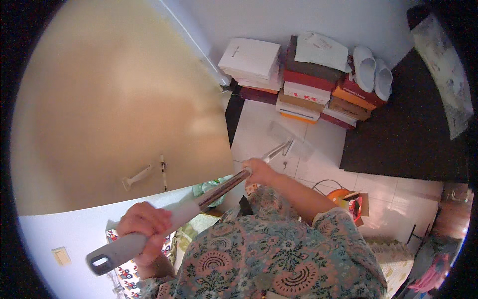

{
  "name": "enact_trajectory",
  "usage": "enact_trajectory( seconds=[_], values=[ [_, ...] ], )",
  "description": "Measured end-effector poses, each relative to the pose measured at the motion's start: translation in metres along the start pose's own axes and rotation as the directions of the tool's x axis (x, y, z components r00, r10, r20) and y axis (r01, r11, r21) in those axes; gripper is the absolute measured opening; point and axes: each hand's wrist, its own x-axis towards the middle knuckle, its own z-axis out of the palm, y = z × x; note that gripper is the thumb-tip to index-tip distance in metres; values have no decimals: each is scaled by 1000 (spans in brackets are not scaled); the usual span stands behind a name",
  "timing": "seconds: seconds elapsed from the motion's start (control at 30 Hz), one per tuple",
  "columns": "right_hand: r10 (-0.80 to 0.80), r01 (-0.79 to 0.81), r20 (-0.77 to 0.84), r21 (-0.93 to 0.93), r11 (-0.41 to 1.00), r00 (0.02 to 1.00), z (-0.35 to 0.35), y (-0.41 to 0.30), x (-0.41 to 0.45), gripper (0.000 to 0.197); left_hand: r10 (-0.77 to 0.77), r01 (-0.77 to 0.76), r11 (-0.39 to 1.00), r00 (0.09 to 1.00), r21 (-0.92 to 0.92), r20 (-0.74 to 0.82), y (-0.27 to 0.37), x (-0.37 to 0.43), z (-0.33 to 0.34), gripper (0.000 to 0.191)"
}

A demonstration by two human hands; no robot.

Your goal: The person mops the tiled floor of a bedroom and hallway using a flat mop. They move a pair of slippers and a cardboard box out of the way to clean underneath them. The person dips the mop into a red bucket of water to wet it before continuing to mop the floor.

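Note:
My left hand is wrapped around the grey grip at the upper end of a flat mop. Further down, my right hand closes around the mop's metal pole. The pole slants away from me to the floor. At its far end the mop head is blurred and looks see-through, over pale floor tiles in front of the stacked boxes. A small dark bit shows on the floor close to the mop head.
A beige door with a lever handle stands at left. Shoe boxes are stacked along the wall, with white clogs on top. A dark flat-topped piece lies right. An orange container sits on the floor.

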Motion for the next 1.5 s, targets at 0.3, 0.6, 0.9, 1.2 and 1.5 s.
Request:
enact_trajectory(
  seconds=[0.3, 0.6, 0.9, 1.2, 1.5],
  values=[
    [-113, 119, 130, -44, 992, 985, 15, -90, 65, 19, 286, -311, 943, 939, -119, -191, 16, -6, -67, 29],
    [2, -11, 322, 25, 1000, 947, 68, 85, 176, 42, -66, 75, 968, 997, 240, -45, -68, 8, -58, 13],
    [-32, 26, 333, 24, 999, 942, 106, -45, 122, 36, 14, 100, 929, 953, 358, -304, -1, -7, -104, 25],
    [-108, 134, -228, 102, 986, 968, 97, -98, 121, 23, 109, -179, 966, 936, 186, 336, 39, 18, -135, 19],
    [79, 125, -764, 205, 971, 640, 99, -59, 224, 23, 152, -160, 969, 987, -190, -56, -34, 57, -76, 28]
  ],
)
